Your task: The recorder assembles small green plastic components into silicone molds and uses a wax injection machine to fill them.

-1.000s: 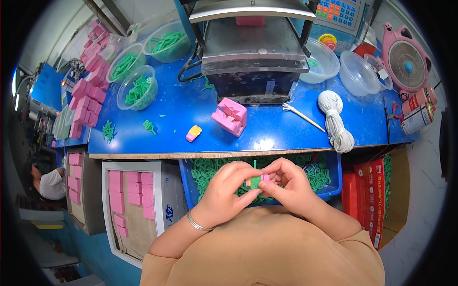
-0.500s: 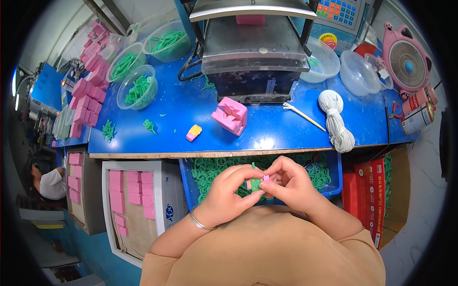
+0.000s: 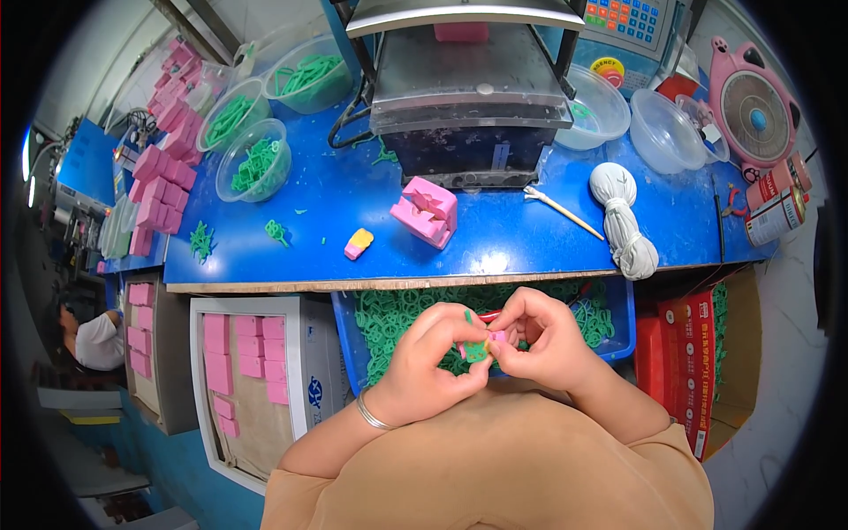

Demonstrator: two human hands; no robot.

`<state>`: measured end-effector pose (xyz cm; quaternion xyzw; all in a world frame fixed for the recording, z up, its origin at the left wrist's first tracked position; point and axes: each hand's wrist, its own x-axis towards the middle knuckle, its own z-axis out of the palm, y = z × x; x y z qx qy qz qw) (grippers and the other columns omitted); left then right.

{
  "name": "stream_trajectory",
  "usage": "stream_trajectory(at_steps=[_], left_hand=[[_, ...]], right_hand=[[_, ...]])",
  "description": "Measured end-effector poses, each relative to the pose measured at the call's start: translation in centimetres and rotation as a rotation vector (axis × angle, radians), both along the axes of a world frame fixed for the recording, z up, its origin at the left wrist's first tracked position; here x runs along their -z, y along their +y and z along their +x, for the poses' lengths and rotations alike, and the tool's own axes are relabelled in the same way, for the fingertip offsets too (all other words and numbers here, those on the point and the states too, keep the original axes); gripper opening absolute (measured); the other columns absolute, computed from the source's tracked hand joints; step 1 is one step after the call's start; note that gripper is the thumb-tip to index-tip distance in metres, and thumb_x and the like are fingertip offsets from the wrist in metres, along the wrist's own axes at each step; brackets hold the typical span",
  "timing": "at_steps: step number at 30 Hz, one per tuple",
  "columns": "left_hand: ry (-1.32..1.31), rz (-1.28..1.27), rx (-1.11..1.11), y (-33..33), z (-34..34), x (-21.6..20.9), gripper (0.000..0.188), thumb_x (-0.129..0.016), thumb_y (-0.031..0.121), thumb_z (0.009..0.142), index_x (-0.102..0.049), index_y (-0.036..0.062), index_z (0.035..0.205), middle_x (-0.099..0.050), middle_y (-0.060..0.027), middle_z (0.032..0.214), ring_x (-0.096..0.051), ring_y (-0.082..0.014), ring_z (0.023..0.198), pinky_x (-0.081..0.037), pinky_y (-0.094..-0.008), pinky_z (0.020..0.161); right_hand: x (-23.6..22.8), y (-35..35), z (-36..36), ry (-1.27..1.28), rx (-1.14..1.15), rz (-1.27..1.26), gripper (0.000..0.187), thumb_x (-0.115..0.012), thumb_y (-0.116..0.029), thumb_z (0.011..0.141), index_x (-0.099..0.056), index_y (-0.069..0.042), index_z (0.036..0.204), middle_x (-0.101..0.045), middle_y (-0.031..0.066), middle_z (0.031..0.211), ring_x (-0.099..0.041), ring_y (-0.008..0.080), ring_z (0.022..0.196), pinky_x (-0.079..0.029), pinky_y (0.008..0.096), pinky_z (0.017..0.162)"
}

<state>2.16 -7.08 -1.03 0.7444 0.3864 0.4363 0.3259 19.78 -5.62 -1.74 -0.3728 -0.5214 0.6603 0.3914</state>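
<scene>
Both hands meet over a blue tray (image 3: 625, 331) of green moulded pieces (image 3: 389, 309). My left hand (image 3: 424, 364) pinches a small green-and-pink moulded piece (image 3: 478, 353) between thumb and fingers, its green face turned up. Thumb and fingertips of my right hand (image 3: 549, 346) close on the pink part at its right end. The fingers hide some of the piece. On the blue table (image 3: 336, 208) beyond are a small yellow-topped pink piece (image 3: 358, 244) and a pink block (image 3: 425, 213) with a hollow shape cut into it.
A press-like machine (image 3: 468, 106) stands at the back. Clear bowls (image 3: 255, 161) of green pieces are at left, near stacked pink blocks (image 3: 162, 190). A wooden stick (image 3: 565, 215), a white cloth bundle (image 3: 624, 221) and a pink fan (image 3: 753, 110) lie right. Another person (image 3: 95, 340) is far left.
The small piece has tilted and turned slightly between my fingertips, and its green face sits a little lower. My right fingers have shifted their pinch on the pink end.
</scene>
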Motion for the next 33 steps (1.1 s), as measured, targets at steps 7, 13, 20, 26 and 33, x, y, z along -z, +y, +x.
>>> stream_trajectory(at_steps=[7, 13, 20, 26, 33], left_hand=[[-0.013, 0.023, -0.01, -0.3, 0.0, 0.4, 0.033, -0.069, -0.003, 0.064, -0.056, 0.0042, 0.093, -0.051, -0.0099, 0.09, -0.052, -0.0174, 0.071, -0.046, -0.0263, 0.059], [-0.004, 0.045, -0.039, -0.6, -0.2, 0.8, 0.038, -0.07, -0.007, 0.06, -0.054, 0.0047, 0.092, -0.049, -0.0088, 0.086, -0.054, -0.0176, 0.076, -0.047, -0.0268, 0.064], [-0.023, 0.02, -0.053, -0.8, -0.5, 0.8, 0.038, -0.068, -0.008, 0.058, -0.054, 0.0035, 0.091, -0.048, -0.0098, 0.087, -0.053, -0.018, 0.08, -0.046, -0.0266, 0.065], [-0.045, -0.004, -0.037, -0.9, -0.9, 1.5, 0.05, -0.069, -0.008, 0.062, -0.048, 0.0048, 0.105, -0.048, -0.0111, 0.094, -0.053, -0.0186, 0.085, -0.047, -0.0272, 0.074], [-0.571, -0.67, 0.202, -0.9, -1.5, 0.5, 0.075, -0.071, -0.001, 0.073, -0.028, 0.0009, 0.134, -0.051, -0.0103, 0.11, -0.054, -0.0147, 0.093, -0.047, -0.0272, 0.078]], right_hand=[[0.0, 0.1, 0.1, -0.017, -0.002, 0.015, 0.012, -0.065, -0.003, 0.076, -0.055, -0.003, 0.081, -0.054, -0.0039, 0.069, -0.048, -0.0009, 0.06, -0.038, 0.0156, 0.052], [-0.4, 0.1, 0.0, -0.005, -0.012, -0.024, 0.011, -0.064, -0.002, 0.076, -0.055, -0.003, 0.082, -0.053, -0.0038, 0.069, -0.048, -0.0005, 0.061, -0.039, 0.0155, 0.053], [-0.7, 0.2, -0.2, 0.026, -0.028, -0.034, 0.01, -0.063, -0.001, 0.077, -0.055, -0.002, 0.083, -0.055, -0.0026, 0.072, -0.05, 0.0, 0.064, -0.04, 0.0161, 0.054], [-0.6, 0.3, -0.1, 0.006, -0.038, -0.024, 0.012, -0.064, -0.001, 0.077, -0.056, -0.001, 0.085, -0.056, -0.0008, 0.076, -0.054, 0.0019, 0.068, -0.044, 0.0171, 0.058], [-0.7, 0.5, 0.2, -0.231, 0.087, 0.631, 0.026, -0.069, 0.001, 0.069, -0.058, -0.004, 0.093, -0.059, 0.0092, 0.085, -0.061, 0.0182, 0.072, -0.05, 0.0269, 0.061]])
